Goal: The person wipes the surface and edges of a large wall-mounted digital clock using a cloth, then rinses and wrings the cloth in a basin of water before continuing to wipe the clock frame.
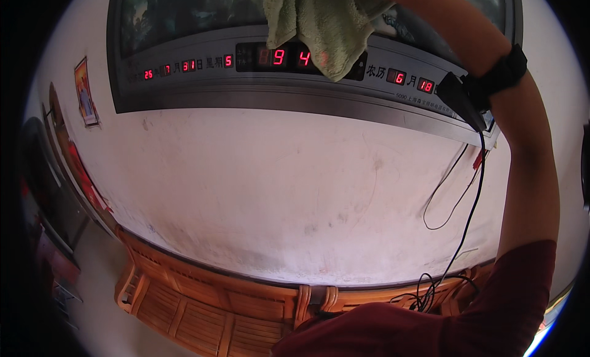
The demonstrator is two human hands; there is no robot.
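My right forearm (465,29) is raised across the upper right, with a black strap (511,73) and a small black device (461,101) on it. The right hand lies beyond the top edge; its fingers are hidden. Beside the end of that forearm hangs a pale green towel (339,38), draped in folds over the front of a framed electronic wall clock (207,87). The towel's lower corner covers part of the red lit digits (279,57). Dark scenic artwork (193,18) fills the panel above them. My left hand is out of view.
A slatted wooden bench (198,318) runs along the scuffed pale wall (286,181). A black cable (474,200) drops from the arm device to a tangle (424,294) by the bench back. A thin looped wire (433,223) hangs under the clock. At left are a poster (85,92) and a doorway.
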